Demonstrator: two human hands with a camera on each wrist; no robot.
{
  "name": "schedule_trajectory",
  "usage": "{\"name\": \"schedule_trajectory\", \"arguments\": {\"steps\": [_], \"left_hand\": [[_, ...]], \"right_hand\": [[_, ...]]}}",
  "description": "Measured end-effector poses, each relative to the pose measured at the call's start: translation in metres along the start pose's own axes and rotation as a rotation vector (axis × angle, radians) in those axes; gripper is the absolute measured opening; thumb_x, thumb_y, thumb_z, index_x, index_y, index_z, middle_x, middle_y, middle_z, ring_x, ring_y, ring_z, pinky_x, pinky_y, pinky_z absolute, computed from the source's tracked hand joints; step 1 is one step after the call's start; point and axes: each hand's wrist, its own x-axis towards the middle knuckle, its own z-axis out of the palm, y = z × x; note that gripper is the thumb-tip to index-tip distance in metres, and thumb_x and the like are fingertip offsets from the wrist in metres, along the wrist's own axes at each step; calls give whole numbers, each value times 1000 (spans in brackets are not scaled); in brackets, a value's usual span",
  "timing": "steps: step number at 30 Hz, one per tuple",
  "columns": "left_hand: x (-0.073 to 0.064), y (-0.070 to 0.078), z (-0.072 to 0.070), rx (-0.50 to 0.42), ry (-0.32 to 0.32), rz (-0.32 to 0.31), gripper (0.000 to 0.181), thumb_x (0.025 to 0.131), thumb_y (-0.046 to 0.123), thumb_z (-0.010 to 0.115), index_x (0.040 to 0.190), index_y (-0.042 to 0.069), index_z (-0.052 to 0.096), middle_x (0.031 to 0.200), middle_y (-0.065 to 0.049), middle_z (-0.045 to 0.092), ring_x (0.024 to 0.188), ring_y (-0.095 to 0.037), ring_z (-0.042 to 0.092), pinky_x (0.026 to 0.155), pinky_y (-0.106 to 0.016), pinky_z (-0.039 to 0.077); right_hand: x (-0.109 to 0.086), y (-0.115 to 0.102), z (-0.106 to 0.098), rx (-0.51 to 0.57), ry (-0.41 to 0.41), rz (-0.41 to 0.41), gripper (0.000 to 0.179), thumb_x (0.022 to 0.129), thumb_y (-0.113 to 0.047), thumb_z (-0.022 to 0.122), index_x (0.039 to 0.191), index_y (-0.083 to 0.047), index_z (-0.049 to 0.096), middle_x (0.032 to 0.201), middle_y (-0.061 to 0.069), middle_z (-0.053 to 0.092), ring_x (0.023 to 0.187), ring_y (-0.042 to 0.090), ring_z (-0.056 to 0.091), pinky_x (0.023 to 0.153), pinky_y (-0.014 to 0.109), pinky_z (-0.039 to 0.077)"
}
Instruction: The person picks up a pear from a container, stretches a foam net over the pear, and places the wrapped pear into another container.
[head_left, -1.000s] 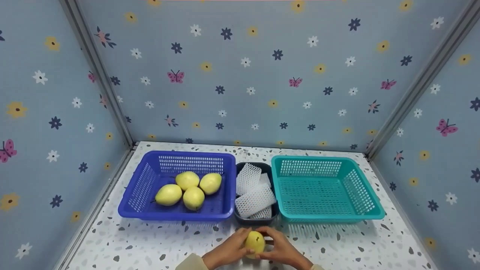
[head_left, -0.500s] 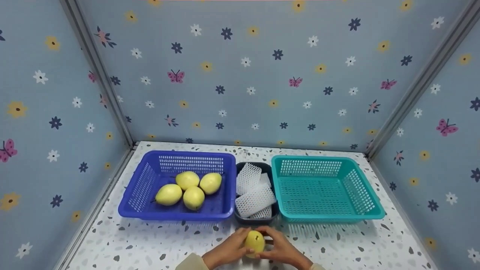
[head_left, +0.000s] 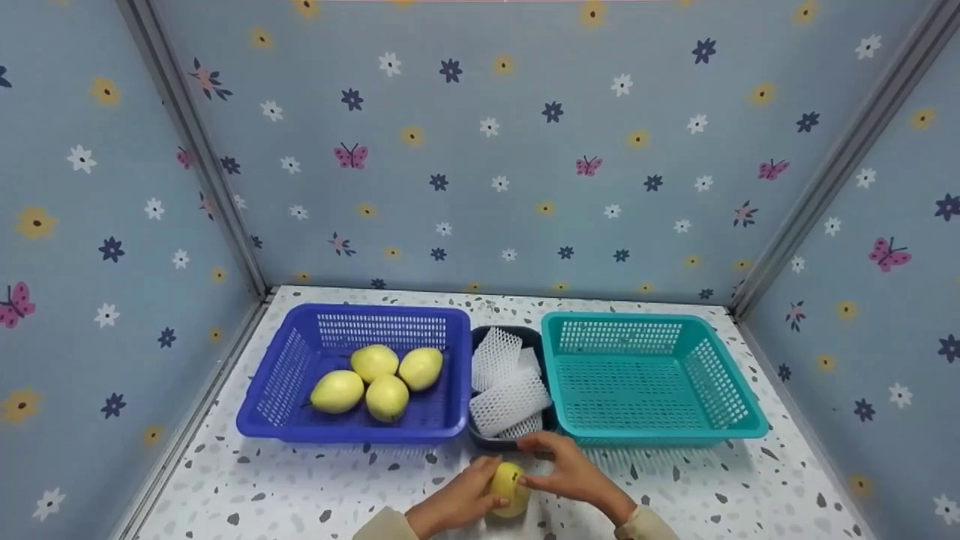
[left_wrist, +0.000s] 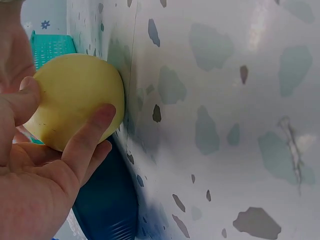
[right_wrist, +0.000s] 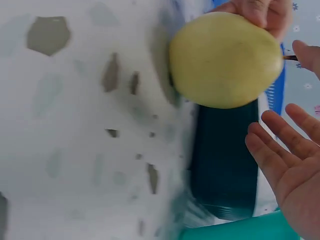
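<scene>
A yellow pear (head_left: 507,491) stands stem up on the speckled tabletop near the front. My left hand (head_left: 466,495) grips its left side, thumb and fingers curved round it; the left wrist view shows the fingers against the pear (left_wrist: 80,95). My right hand (head_left: 574,472) is on the pear's right, fingers spread and apart from its body. In the right wrist view the right hand (right_wrist: 295,160) has an open palm, its thumb close to the pear's stem. Right behind the hands, a dark bin (head_left: 484,442) holds several white foam net sleeves (head_left: 510,401).
A blue basket (head_left: 352,433) with several pears (head_left: 387,397) stands to the left of the bin. On the bin's right is a teal basket (head_left: 652,435). Flower-patterned walls (head_left: 480,150) enclose the table (head_left: 300,487) at the back and both sides.
My right hand has let go of the pear and drawn away to the right and slightly back toward the bin. The left hand keeps its hold, and the pear stays in place.
</scene>
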Motion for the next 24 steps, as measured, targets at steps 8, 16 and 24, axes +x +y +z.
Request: {"name": "schedule_trajectory", "arguments": {"steps": [8,16,24], "left_hand": [[1,-1,1,3,-9,-8,66,88,26,68,134,-13,42,124,-21,50,115,-31,49,97,-41,41],[-1,0,2,19,24,8,67,86,25,69,133,-15,43,124,-24,50,116,-35,50,98,-45,40],[-1,2,0,-6,5,-3,64,87,23,68,134,-13,42,124,-20,50,117,-31,48,99,-42,40]], "right_hand": [[22,-25,-26,-76,102,-128,38,81,-13,76,114,0,61,113,17,61,106,35,58,88,42,49],[49,-36,-48,-179,229,-175,38,83,-13,74,116,0,60,111,14,62,104,36,58,88,48,48],[73,-35,-58,-306,308,-107,36,83,-5,72,117,1,60,114,19,61,106,35,57,88,49,48]]}}
